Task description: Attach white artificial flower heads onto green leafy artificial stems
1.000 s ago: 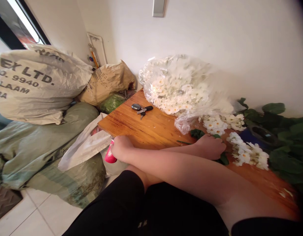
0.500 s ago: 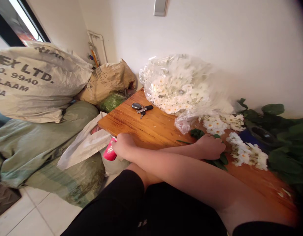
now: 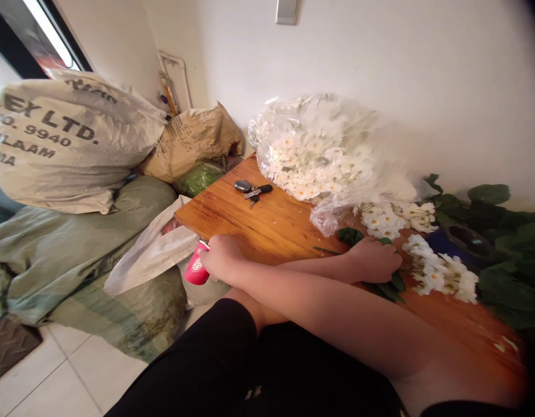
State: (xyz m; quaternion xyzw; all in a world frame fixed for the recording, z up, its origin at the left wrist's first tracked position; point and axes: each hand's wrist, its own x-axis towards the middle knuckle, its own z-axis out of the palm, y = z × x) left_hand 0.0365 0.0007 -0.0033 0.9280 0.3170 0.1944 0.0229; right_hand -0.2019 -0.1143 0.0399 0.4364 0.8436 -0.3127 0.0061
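Observation:
My forearms cross, the right one lying over the left. At the table's left corner, my right hand is closed around a red paper cup with a pale round emblem. The cup tilts slightly beyond the table edge; its inside is hidden. Over on the right side, my left hand is a fist among green leaves; what its fingers hold, if anything, is hidden. White flowers lie just right of that fist, and more white blossoms are behind it. A thin green stem shows beside the left forearm.
Clear plastic wraps a large bunch of white flowers against the wall. Keys lie with a dark oval object on the wooden table. Stuffed sacks crowd the left. Dark leaves surround a blue container at right.
The view has shifted very slightly, moving most things a little to the right in the picture. Both hands keep their positions, with the cup still in my right hand.

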